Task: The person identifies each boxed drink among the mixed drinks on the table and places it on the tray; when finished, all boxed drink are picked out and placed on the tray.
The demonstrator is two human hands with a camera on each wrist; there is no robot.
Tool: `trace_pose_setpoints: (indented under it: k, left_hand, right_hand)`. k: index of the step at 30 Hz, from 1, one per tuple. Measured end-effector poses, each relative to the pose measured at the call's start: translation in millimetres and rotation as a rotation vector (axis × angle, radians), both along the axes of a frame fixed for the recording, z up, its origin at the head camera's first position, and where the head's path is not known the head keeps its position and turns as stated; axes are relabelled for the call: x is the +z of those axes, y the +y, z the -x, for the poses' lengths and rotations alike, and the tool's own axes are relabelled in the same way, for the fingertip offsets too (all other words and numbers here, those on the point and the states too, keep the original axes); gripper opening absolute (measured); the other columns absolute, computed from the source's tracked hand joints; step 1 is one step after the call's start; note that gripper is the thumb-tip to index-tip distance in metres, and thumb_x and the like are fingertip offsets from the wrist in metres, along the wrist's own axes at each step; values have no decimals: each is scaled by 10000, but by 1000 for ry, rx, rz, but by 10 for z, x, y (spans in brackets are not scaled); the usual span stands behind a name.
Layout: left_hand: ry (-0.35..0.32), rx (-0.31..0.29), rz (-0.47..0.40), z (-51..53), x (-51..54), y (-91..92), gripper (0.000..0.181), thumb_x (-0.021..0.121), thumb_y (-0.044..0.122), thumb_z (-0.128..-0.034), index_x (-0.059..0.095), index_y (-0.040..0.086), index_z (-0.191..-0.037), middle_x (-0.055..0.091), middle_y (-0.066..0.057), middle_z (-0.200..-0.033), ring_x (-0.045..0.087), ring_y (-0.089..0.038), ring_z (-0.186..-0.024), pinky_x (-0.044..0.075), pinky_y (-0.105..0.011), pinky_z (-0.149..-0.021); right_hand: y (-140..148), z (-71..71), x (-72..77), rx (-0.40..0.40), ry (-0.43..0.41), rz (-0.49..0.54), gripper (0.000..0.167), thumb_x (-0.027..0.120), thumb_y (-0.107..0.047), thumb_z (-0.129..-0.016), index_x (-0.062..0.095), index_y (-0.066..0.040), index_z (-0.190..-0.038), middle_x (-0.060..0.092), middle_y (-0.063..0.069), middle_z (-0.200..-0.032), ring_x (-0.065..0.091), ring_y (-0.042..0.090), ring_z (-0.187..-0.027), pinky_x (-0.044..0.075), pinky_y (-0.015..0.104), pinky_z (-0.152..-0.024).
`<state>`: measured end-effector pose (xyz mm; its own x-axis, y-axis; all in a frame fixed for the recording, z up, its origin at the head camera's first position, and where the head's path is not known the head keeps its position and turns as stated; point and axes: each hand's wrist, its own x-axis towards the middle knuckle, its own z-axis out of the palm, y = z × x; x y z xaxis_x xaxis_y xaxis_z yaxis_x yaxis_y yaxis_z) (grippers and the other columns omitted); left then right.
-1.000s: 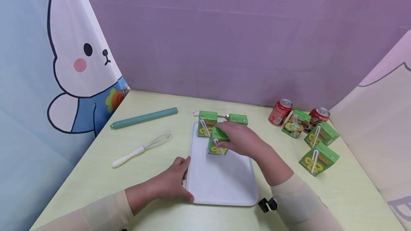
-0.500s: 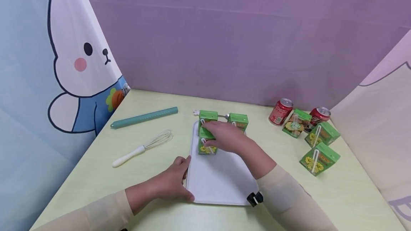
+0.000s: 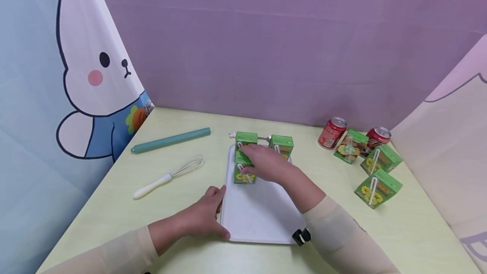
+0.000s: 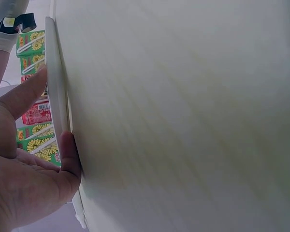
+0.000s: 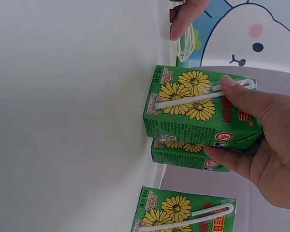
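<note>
Head view: the right hand (image 3: pixel 268 164) is gripping a green drink carton (image 3: pixel 242 177), which is apparently standing toward 11 o'clock on the white tray (image 3: pixel 262 219). Compared with one second ago, hand and carton are lying farther toward 9 o'clock, and the carton is now lining up with the far-left carton (image 3: pixel 246 137) at its 12 o'clock. Their position is barely differing from half a second ago, so this placement is probably nearing completion. The far-right carton (image 3: pixel 282 142) is standing at 2 o'clock from the held one; three loose cartons (image 3: pixel 378 187) are remaining on the table (image 3: pixel 179 231), between 2 and 3 o'clock from the tray. In the right wrist view, the right fingers (image 5: pixel 227 159) are opening only as wide as the carton, with the thumb pressing its straw side; whether the carton is touching its neighbour is not showing clearly. At 8 o'clock, the left hand (image 3: pixel 205 215) is steadying the tray, its thumb and fingers spreading wide apart and touching the edge.
</note>
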<state>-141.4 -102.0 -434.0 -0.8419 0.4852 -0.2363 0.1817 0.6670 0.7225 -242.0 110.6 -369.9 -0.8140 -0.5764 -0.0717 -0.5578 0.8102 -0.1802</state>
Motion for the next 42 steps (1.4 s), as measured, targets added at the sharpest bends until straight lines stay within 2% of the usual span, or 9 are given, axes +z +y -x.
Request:
trace_pose_setpoints:
  k: [6, 10, 16, 22, 31, 36, 42]
  left_hand:
    - [-1, -3, 9, 3, 2, -7, 1288, 922, 381, -619, 137, -42, -1548, 355, -77, -1197, 458, -144, -938, 403, -250, -783]
    - [-1, -4, 5, 2, 6, -5, 1288, 923, 378, -619, 137, -47, -1546, 357, -82, -1191, 458, -148, -936, 405, -246, -778]
    - [-1, 6, 1, -7, 22, 14, 1284, 929, 357, -611, 146, -45, -1545, 358, -88, -1204, 459, -155, -948, 410, -259, -793]
    - [2, 8, 13, -8, 16, 21, 1291, 930, 351, -605, 140, -42, -1547, 357, -90, -1205, 461, -154, -935, 405, -264, -787]
    - [7, 3, 17, 5, -20, 10, 1292, 926, 369, -606, 142, -39, -1548, 357, -84, -1190, 456, -148, -924, 397, -259, -777]
    - [6, 4, 20, 4, -24, 14, 1298, 924, 383, -604, 139, -36, -1549, 357, -86, -1205, 456, -147, -933, 401, -263, -788]
    - [8, 8, 27, 4, -9, 20, 1296, 925, 381, -603, 144, -36, -1549, 357, -88, -1223, 460, -147, -939, 406, -270, -799]
  right_hand:
    - [-3, 6, -32, -5, 4, 1, 666, 702, -426, -885, 478, -135, -1440, 576, 29, -1334, 566, 167, -1164, 486, 367, -947]
    - [26, 9, -24, 2, -22, 31, 713, 705, -454, -872, 452, -143, -1462, 560, 37, -1360, 555, 177, -1191, 474, 374, -972]
    - [217, 17, 145, -15, -36, 102, 778, 653, -606, -840, 433, -222, -1480, 516, 21, -1433, 495, 219, -1312, 439, 441, -1034]
    - [674, 79, 433, -60, 35, 160, 754, 587, -643, -865, 468, -177, -1446, 600, 60, -1302, 585, 244, -1181, 475, 483, -966]
    - [1509, 228, 735, -276, 81, 148, 763, 622, -555, -899, 426, -80, -1464, 523, 164, -1382, 538, 353, -1206, 410, 573, -994]
    - [2017, 388, 785, -354, 42, 125, 888, 601, -605, -884, 343, -9, -1490, 385, 245, -1470, 357, 443, -1341, 295, 621, -1067]
    - [2479, 544, 686, -430, -9, 74, 877, 607, -518, -923, 254, 20, -1518, 237, 313, -1530, 222, 540, -1379, 207, 690, -1066]
